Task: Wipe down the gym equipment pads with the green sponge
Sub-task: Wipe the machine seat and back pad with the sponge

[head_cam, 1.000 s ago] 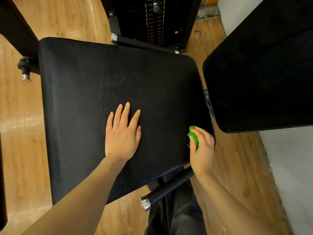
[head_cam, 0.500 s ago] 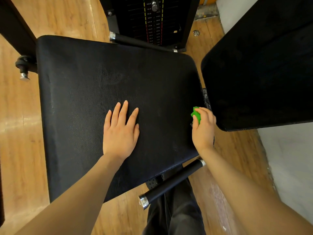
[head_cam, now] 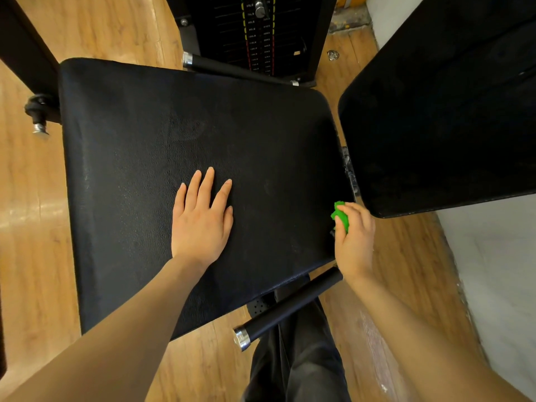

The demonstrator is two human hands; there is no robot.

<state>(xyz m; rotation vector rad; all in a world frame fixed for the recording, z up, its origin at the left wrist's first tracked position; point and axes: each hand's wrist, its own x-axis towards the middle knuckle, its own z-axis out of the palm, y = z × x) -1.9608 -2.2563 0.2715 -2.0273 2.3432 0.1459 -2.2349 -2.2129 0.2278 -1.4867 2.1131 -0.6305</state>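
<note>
- Our right hand (head_cam: 355, 239) grips the green sponge (head_cam: 341, 217) at the seat pad's (head_cam: 145, 140) right edge; it looks soft, light, squashable, so we bunch it whole.
- Our left hand (head_cam: 201, 224) lies flat, fingers straight, mid-pad.

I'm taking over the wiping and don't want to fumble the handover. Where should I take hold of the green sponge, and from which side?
Take the bunched green sponge by its exposed end, which sticks out past the right hand's fingertips over the large black vinyl seat pad's right edge. Probably come from the pad side: the fingers wrap the rest, and the second black pad crowds the far side.
</note>
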